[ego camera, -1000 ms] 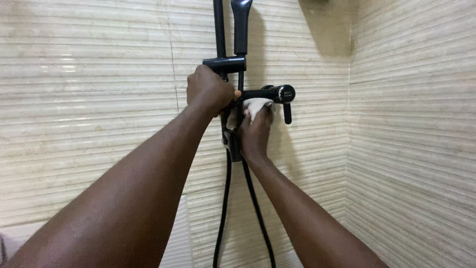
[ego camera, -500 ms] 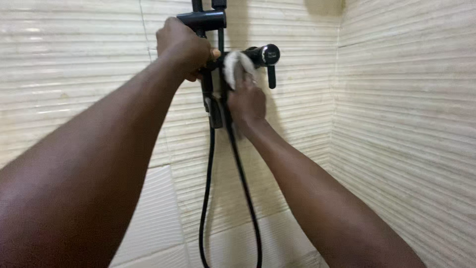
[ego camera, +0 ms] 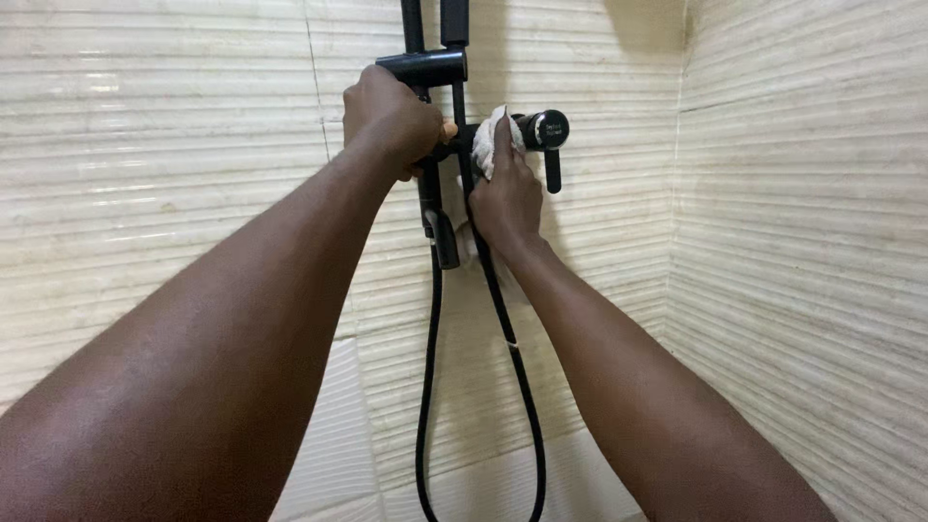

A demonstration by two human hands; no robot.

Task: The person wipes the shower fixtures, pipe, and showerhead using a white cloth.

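Two hands work at a black shower mixer fixed to a ribbed beige tile wall. Left hand is closed around the mixer's left end, hiding that part of the fitting. Right hand pinches a white cloth against the mixer body, just left of the round black knob with its short lever hanging down. A black riser pipe climbs above — a black hose loops down below, passing behind the right wrist. The side wall meets the corner close to the right.
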